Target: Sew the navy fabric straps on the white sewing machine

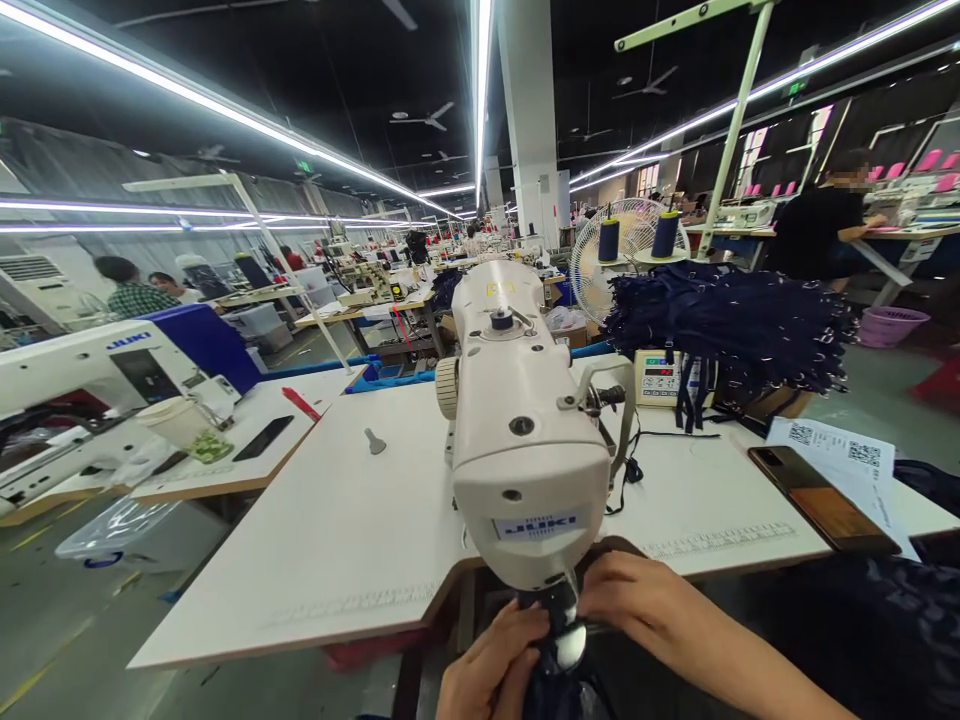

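A white JUKI sewing machine (525, 440) stands in front of me, its head end facing me. Under the head, my left hand (495, 655) has its fingers bent and pressed together on dark navy fabric (551, 695). My right hand (626, 597) is on the other side of the needle area, fingers curled inward by the same dark material; what its fingertips pinch is hidden. A shiny, light-reflecting patch (570, 647) shows between the hands. The machine head covers much of the stitching spot.
On the white table (352, 520) lies a small grey metal piece (375, 441). To the right are a control box (658, 378), a heap of navy straps (727, 320), a phone (821, 500) and a printed sheet (847, 450). Left stands another machine (112, 370).
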Demonstrator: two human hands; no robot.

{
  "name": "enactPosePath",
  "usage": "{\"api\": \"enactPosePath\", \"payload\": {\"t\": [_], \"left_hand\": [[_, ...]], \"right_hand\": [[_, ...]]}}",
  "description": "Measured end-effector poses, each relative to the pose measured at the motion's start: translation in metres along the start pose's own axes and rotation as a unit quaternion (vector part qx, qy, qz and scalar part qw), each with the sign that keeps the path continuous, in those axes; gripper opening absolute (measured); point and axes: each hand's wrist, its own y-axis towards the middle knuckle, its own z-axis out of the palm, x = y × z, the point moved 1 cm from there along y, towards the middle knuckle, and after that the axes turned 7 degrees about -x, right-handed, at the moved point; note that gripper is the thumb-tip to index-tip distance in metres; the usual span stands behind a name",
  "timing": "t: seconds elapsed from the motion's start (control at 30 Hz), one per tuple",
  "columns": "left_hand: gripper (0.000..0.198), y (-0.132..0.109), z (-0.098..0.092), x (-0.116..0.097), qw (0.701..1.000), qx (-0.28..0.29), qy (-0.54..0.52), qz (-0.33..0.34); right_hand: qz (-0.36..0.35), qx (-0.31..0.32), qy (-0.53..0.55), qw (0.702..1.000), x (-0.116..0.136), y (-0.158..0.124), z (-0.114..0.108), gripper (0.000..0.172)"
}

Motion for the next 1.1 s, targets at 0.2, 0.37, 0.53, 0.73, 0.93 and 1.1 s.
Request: {"api": "enactPosePath", "payload": {"t": [0.2, 0.37, 0.53, 0.73, 0.93, 1.1], "left_hand": [[0.023, 0.007, 0.009, 0.012, 0.965, 0.015, 0.112, 0.235], [0.032, 0.024, 0.009, 0.0, 0.929, -0.038, 0.189, 0.316], [0.03, 0.033, -0.001, -0.014, 0.923, 0.021, 0.215, 0.318], [0.03, 0.023, 0.006, -0.003, 0.945, -0.012, 0.166, 0.281], [0.018, 0.021, -0.014, 0.006, 0.969, 0.126, 0.131, 0.169], [0.019, 0.018, -0.022, 0.012, 0.968, 0.153, 0.126, 0.154]], "right_hand": [[-0.103, -0.049, -0.122, 0.986, -0.014, -0.008, 0.012, 0.027], [0.049, -0.099, -0.013, 0.994, -0.01, -0.019, 0.019, 0.02], [0.275, -0.115, 0.176, 0.938, -0.012, -0.041, 0.06, 0.057], [0.381, -0.201, 0.33, 0.84, -0.003, -0.017, 0.082, 0.052], [0.355, -0.2, 0.391, 0.825, -0.002, -0.002, 0.071, 0.039], [0.357, -0.19, 0.388, 0.828, 0.0, -0.004, 0.067, 0.038]]}}
